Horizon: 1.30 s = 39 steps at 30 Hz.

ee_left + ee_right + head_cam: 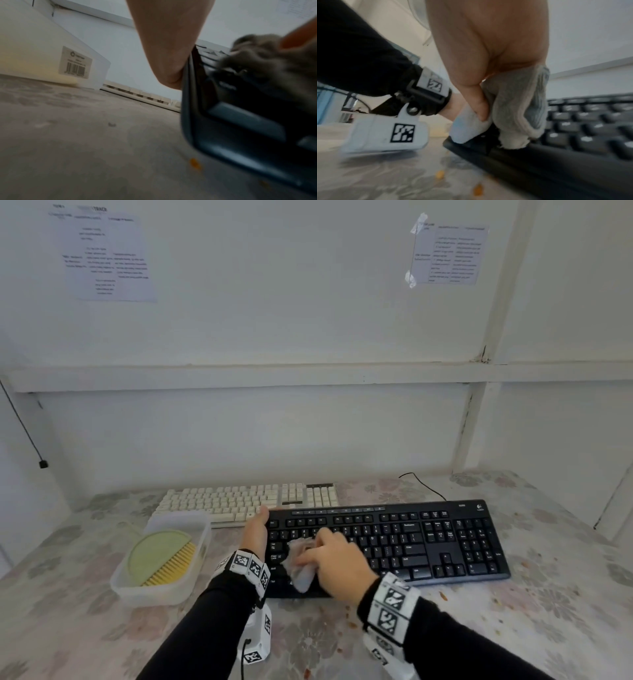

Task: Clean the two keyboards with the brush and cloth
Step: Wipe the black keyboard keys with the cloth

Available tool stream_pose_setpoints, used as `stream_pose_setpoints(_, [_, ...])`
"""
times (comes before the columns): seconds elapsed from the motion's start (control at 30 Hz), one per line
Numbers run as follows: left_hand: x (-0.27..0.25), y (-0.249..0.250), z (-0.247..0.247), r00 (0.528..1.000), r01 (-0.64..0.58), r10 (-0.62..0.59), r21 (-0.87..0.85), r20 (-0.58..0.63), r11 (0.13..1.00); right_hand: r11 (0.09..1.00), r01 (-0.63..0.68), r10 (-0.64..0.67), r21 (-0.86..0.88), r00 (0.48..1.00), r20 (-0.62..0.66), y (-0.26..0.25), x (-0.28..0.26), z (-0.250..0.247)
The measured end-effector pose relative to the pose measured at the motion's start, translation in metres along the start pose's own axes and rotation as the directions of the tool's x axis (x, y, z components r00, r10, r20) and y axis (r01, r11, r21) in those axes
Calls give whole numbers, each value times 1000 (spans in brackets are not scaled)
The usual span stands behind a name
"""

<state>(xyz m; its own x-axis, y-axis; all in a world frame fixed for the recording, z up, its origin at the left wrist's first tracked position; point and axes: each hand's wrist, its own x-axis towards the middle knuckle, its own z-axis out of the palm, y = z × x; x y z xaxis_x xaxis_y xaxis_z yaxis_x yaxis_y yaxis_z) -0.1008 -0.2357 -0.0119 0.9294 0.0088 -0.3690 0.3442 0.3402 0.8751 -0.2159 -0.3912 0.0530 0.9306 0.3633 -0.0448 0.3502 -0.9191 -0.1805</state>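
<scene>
A black keyboard (411, 542) lies in front of me, with a white keyboard (239, 498) behind it to the left. My right hand (337, 559) grips a crumpled grey cloth (303, 571) and presses it on the black keyboard's left keys. The right wrist view shows the thumb pinching the cloth (513, 108) over the keyboard's (582, 128) near-left corner. My left hand (256, 530) lies with straight fingers against the black keyboard's left edge (188, 108). A green brush with yellow bristles (161, 559) lies in a translucent tub (150, 590) to the left.
The table carries a floral cover (513, 628) with small orange crumbs (443, 595) near the black keyboard's front edge. A black cable (424, 484) runs from the keyboard to the back wall. The tub (34, 47) stands close to my left hand.
</scene>
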Motion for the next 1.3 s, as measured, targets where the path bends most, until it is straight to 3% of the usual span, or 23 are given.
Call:
stream_pose_setpoints(0.13, [6,-2,-1,1000,-8,8,-4,21,1000,980,27,-11,-198,996,84,-25,10,16])
stream_pose_setpoints(0.37, [15,-2,-2,996,84,-84,13,22,996,959,130,-86,-252,980,181,6,-8,14])
stream_pose_setpoints(0.6, [14,-1,-1,996,86,-86,18,-10,996,971,38,-3,-238,989,145,74,-41,-5])
stream_pose_setpoints(0.8, [6,-1,2,995,89,-88,41,-37,995,967,-145,165,-209,983,82,150,-77,-18])
stream_pose_setpoints(0.9, [4,-1,2,994,97,-95,46,-48,994,941,-305,316,-145,947,55,181,-95,-24])
stream_pose_setpoints(1.03, [16,-5,-8,989,120,-111,98,-99,988,854,-516,518,-64,855,18,213,-119,-37])
stream_pose_setpoints(1.13, [100,-38,-50,989,82,-54,204,-138,976,746,-662,661,-68,749,-48,237,-125,-37])
stream_pose_setpoints(1.23, [130,-48,-65,980,121,-66,297,-186,947,682,-729,731,57,676,-94,242,-124,-40])
stream_pose_setpoints(1.3, [134,-51,-69,979,114,-39,377,-201,919,681,-716,732,156,667,-137,233,-118,-45])
